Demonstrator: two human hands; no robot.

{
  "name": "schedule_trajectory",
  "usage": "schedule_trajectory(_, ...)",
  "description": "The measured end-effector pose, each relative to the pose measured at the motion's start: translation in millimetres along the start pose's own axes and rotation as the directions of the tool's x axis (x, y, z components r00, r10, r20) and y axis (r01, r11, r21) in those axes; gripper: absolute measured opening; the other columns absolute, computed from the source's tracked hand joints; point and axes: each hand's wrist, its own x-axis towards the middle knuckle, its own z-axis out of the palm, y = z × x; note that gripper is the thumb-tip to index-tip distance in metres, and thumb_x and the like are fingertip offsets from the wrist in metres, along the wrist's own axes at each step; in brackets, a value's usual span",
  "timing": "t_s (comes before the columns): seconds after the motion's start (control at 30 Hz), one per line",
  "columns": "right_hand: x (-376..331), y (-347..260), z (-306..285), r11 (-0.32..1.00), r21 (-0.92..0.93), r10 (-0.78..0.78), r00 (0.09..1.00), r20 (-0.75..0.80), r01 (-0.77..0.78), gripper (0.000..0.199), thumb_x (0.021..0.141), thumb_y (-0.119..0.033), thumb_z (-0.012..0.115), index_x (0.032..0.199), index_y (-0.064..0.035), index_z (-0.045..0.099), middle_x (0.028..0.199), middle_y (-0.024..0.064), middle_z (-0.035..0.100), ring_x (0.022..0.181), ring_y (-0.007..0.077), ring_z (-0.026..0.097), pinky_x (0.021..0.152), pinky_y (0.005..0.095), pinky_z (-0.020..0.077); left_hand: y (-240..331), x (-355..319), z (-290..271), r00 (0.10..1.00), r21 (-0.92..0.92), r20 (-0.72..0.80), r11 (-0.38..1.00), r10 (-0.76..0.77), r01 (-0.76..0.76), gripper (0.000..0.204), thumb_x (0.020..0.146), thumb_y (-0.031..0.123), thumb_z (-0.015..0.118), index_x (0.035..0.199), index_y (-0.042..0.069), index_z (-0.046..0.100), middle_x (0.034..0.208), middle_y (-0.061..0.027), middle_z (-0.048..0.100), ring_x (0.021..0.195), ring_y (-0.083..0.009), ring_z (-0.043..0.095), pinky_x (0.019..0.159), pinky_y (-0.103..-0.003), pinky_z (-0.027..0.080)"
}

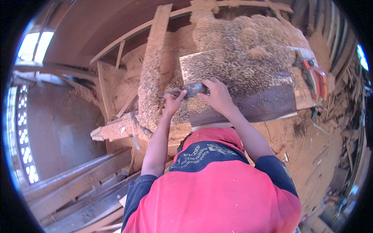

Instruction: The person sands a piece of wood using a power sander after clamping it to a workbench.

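A dark grey, elongated tool lies crosswise between my hands, above the left part of a shavings-strewn board. My left hand is closed around the slim left end of it. At the thicker right end, my right hand grips with the fingers over the top. The exact kind of tool cannot be made out. Wood shavings cover much of the board; its dark brown surface shows along the near side, and a pale corner shows at the far left.
An orange-and-grey tool rests right of the board. A shavings-covered plank runs away from me on the left. Shavings heap up at the back. Long timber pieces lie low at left, and wood scraps pile up at right.
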Motion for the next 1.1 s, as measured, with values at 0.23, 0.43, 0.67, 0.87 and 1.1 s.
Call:
schedule_trajectory(0.23,26.5,4.1,43.9,0.925,0.352,-0.206,0.966,0.156,0.140,0.052,0.079,-0.008,0.068,0.131,-0.0050,0.061,0.123,0.0198,0.067,0.113,0.0360,0.065,0.095,0.0399,0.0524,-28.0,-13.2,-82.1,0.959,-0.030,-0.274,0.997,-0.074,0.069,0.014,0.089,0.012,0.072,0.081,0.004,0.065,0.075,-0.0013,0.064,0.071,-0.0101,0.058,0.064,-0.028,0.048)
schedule_trajectory(0.43,-21.7,90.0,19.4,0.918,0.393,0.076,0.996,-0.051,-0.050,0.036,0.091,-0.006,0.067,0.126,-0.0031,0.063,0.111,0.0111,0.072,0.102,0.0194,0.070,0.088,0.0326,0.0556,-56.1,-63.2,-221.5,0.454,-0.274,-0.854,0.961,-0.253,0.019,0.016,0.085,0.017,0.068,0.078,0.006,0.058,0.069,-0.0007,0.056,0.062,-0.0104,0.052,0.058,-0.028,0.043)
schedule_trajectory(0.67,-142.3,218.5,-34.8,0.896,0.208,0.435,0.686,-0.583,-0.392,0.026,0.092,-0.005,0.067,0.117,0.0017,0.065,0.097,0.0045,0.067,0.086,0.0134,0.061,0.078,0.0271,0.0499,-89.5,-121.8,-223.2,0.338,-0.978,-0.208,0.205,-0.918,-0.045,0.032,0.095,0.031,0.044,0.065,0.023,0.037,0.054,0.0050,0.041,0.057,-0.0158,0.045,0.082,-0.052,0.050)
schedule_trajectory(0.87,-213.9,276.2,-25.3,0.700,0.383,0.639,0.288,-0.713,-0.603,0.056,0.088,-0.014,0.077,0.133,-0.0023,0.046,0.105,0.0040,0.058,0.087,0.0144,0.056,0.075,0.0287,0.0486,-211.0,-64.8,-145.9,0.298,-0.986,-0.165,0.150,-0.940,-0.073,0.027,0.096,0.025,0.043,0.070,0.020,0.040,0.056,0.0033,0.042,0.057,-0.0167,0.042,0.070,-0.043,0.043)
schedule_trajectory(1.1,-186.0,204.5,-17.9,0.132,0.922,0.964,0.265,-0.034,-0.365,0.058,0.094,-0.037,0.069,0.138,-0.0086,0.043,0.124,0.0112,0.057,0.110,0.0316,0.060,0.091,0.0502,0.0549,-257.2,-85.1,-188.8,0.311,-0.986,-0.138,0.099,-0.940,-0.136,0.017,0.097,0.029,0.050,0.087,0.015,0.048,0.070,-0.0024,0.051,0.067,-0.0196,0.049,0.085,-0.045,0.046)
